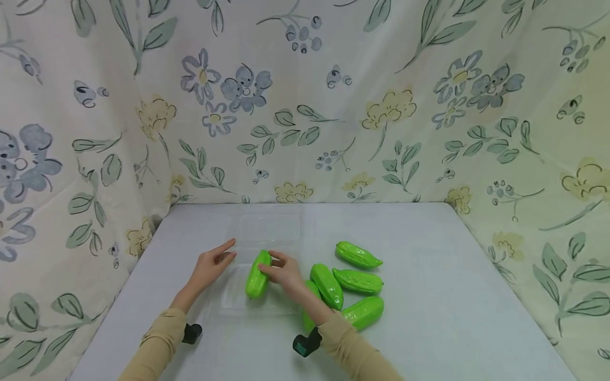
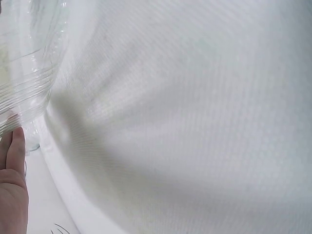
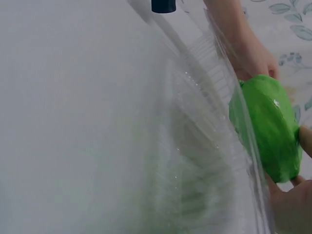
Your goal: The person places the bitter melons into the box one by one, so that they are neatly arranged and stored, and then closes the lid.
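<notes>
A glossy green cucumber point(image 1: 256, 284), plump and plastic-looking, is pinched between the thumb and fingers of my right hand point(image 1: 287, 273). It is held over the near half of a clear plastic clamshell container point(image 1: 232, 296), whose lid point(image 1: 270, 228) lies folded back on the far side. At the container's left side is my left hand point(image 1: 212, 269), its thumb and fingers extended and apart. In the left wrist view, fingers point(image 2: 17, 151) of that hand touch the ribbed clear plastic point(image 2: 24, 92). The right wrist view shows the held cucumber point(image 3: 268, 126) beyond the container's clear wall point(image 3: 195, 131).
Several more green cucumbers point(image 1: 357, 281) lie loosely on the white table point(image 1: 438, 296) to the right of the container, some partly hidden behind my right forearm. A floral curtain point(image 1: 305, 106) hangs at the back and both sides.
</notes>
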### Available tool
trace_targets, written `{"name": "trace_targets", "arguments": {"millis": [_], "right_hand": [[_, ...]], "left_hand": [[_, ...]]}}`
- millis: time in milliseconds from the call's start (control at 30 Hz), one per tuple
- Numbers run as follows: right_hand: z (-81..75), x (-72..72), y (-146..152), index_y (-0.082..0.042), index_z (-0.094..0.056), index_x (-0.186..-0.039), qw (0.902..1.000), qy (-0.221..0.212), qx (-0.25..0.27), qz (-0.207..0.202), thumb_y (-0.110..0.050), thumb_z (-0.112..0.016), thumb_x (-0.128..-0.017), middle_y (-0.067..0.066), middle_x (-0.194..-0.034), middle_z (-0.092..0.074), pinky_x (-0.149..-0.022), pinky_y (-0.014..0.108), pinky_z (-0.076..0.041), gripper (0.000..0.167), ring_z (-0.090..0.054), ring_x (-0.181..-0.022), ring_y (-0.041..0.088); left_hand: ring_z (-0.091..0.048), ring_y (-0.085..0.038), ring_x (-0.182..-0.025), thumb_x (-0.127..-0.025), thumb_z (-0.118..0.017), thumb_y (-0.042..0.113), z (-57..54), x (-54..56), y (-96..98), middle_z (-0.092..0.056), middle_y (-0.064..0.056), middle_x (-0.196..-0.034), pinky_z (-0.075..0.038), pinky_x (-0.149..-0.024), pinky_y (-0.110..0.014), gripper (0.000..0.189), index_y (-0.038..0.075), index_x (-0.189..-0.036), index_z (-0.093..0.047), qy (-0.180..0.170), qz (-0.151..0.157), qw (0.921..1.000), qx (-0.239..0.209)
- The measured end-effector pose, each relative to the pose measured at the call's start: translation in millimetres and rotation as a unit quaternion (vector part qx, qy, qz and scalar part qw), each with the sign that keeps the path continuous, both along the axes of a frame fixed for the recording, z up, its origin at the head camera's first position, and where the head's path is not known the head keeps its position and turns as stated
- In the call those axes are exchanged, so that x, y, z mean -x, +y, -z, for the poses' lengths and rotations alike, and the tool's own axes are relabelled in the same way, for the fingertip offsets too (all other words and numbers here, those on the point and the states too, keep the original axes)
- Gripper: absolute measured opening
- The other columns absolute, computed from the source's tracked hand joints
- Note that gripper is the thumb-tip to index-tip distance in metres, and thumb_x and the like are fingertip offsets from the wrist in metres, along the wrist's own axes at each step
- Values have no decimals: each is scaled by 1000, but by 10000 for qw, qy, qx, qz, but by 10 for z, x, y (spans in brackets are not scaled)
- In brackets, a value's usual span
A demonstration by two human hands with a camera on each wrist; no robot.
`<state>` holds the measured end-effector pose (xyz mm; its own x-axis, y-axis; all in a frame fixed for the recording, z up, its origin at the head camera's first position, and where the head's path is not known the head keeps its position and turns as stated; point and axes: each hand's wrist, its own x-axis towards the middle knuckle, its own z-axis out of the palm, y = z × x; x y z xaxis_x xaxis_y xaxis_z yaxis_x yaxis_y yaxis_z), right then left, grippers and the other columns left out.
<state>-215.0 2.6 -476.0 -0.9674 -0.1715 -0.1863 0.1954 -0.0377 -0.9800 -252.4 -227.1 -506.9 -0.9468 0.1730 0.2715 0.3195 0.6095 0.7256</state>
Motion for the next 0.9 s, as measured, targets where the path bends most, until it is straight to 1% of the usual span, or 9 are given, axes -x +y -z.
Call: {"name": "trace_targets", "arguments": {"millis": [100,200,267,400,533,633,767,900], "right_hand": [[27,2,-73,3,-51,-133,9999,-42,-97,71,-9,-71,-84,28,-124,-58,-79,34,-56,55,-64,-106,32],[60,6,-139,2,-52,-132,9997,-36,-179,160,-8,-71,-83,26,-122,-59,-79,35,-56,53,-64,-104,31],[80,4,-184,2,-53,-131,9995,-3,-236,187,-8,-72,-83,25,-120,-59,-79,34,-56,53,-64,-104,30],[110,-5,-271,1,-55,-129,9996,45,-213,171,-7,-73,-82,24,-119,-59,-78,34,-56,52,-64,-104,29],[125,-20,-352,1,-56,-129,9996,112,-241,90,-8,-74,-81,23,-120,-59,-78,34,-56,52,-64,-104,29],[139,-28,-405,1,-56,-128,9987,206,-452,86,-11,-75,-81,23,-119,-60,-79,32,-56,53,-64,-104,28],[160,-37,-457,0,-57,-128,9963,284,-784,182,-15,-76,-80,21,-115,-62,-79,30,-55,54,-65,-100,25],[187,-37,-492,-1,-58,-127,9950,271,-918,270,-16,-77,-80,18,-112,-63,-77,29,-55,53,-64,-96,20]], "left_hand": [[-68,-25,-101,-95,-59,27,6,1,-7,-62,-13,-128,-48,-70,-20,46,9,-136,-53,25,5,10000,30],[-67,-26,-104,-95,-59,28,5,2,-6,-60,-12,-130,-50,-74,-21,46,9,-136,-52,27,24,10000,36],[-67,-26,-104,-95,-58,28,1,1,-2,-59,-11,-132,-51,-76,-23,46,9,-137,-52,26,45,10000,32],[-66,-26,-106,-95,-58,27,-5,1,4,-56,-11,-136,-54,-82,-36,46,9,-137,-51,23,79,10000,-6],[-66,-28,-107,-96,-58,25,9,7,0,-55,-12,-136,-52,-86,-45,45,8,-137,-51,69,112,9999,-49],[-65,-29,-107,-96,-58,24,19,9,-5,-55,-13,-136,-51,-87,-47,44,7,-136,-52,117,107,9999,-69],[-65,-30,-107,-96,-58,25,24,8,-5,-55,-13,-136,-51,-88,-48,45,8,-137,-52,87,83,9999,-83],[-65,-30,-109,-96,-57,27,19,7,-1,-53,-13,-138,-50,-89,-49,46,9,-137,-51,9,73,9999,-113]]}}
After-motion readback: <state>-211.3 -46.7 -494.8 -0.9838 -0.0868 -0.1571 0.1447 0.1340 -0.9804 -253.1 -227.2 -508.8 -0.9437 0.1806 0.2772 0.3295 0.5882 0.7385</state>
